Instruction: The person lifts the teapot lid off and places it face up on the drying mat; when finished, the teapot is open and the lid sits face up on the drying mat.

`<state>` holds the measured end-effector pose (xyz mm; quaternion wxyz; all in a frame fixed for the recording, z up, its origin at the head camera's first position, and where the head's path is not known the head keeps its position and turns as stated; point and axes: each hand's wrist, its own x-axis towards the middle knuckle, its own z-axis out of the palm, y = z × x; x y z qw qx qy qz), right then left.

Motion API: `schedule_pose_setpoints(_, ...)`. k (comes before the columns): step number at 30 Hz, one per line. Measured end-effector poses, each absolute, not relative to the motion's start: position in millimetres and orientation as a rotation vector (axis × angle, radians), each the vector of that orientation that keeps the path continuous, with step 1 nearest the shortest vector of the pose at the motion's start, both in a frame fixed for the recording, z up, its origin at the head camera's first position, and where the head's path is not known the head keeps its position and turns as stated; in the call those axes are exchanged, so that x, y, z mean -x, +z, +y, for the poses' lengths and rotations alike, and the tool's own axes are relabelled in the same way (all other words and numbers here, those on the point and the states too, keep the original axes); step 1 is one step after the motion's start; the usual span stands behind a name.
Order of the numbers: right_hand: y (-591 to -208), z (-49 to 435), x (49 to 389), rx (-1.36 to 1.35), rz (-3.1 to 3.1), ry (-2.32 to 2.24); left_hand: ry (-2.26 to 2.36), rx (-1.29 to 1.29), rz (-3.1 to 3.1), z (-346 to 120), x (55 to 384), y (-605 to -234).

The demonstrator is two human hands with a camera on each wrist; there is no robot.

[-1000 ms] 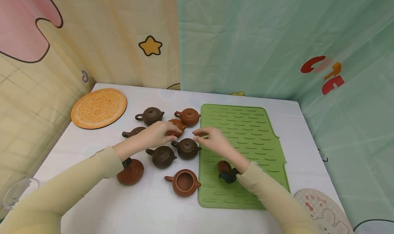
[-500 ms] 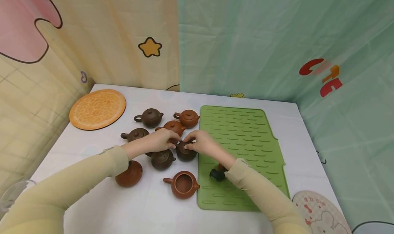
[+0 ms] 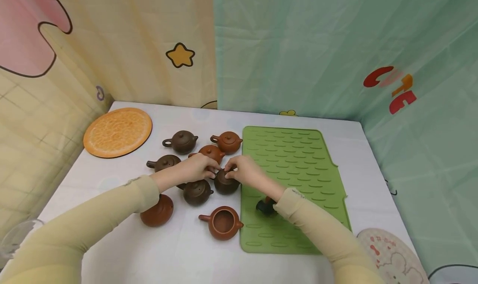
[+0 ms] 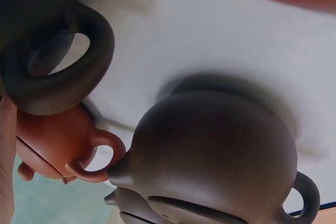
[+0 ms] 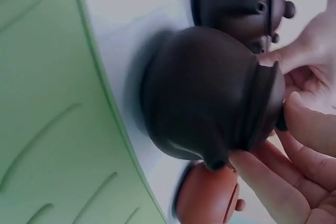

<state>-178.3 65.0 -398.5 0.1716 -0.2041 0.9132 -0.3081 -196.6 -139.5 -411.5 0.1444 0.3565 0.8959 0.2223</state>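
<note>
A dark brown teapot stands on the table just left of the green mat. My right hand pinches its lid by the knob. In the right wrist view the lid sits tilted, with a narrow gap at one side of the rim. From the other side my left hand grips the pot near its handle, fingertips close to the rim. An orange-brown teapot is right behind, and another dark teapot stands beside it at the front left.
Several more teapots stand around, including an open reddish one in front. The green mat covers the right side, with a reddish lid partly behind my right wrist. A round orange mat lies back left; a patterned round mat front right.
Both hands have come down from above the cluster onto the dark brown teapot. My right hand has taken hold of its lid knob; over the last half second the hands barely moved.
</note>
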Motion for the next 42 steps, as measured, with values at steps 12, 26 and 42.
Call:
schedule_pose_setpoints(12, -393.4, 130.1, 195.6, 0.17, 2.082, -1.427, 0.615, -0.998, 2.586, -138.8, 196.9, -410.8)
schedule_pose_setpoints(26, -435.7, 191.6, 194.3, -0.031, 1.576, -1.843, 0.628, -0.934, 2.567, -139.2, 195.1, -411.0)
schedule_pose_setpoints(42, -445.6, 187.3, 184.9, -0.01, 1.934, -1.584, 0.601, -0.944, 2.58, -136.2, 194.1, -407.7)
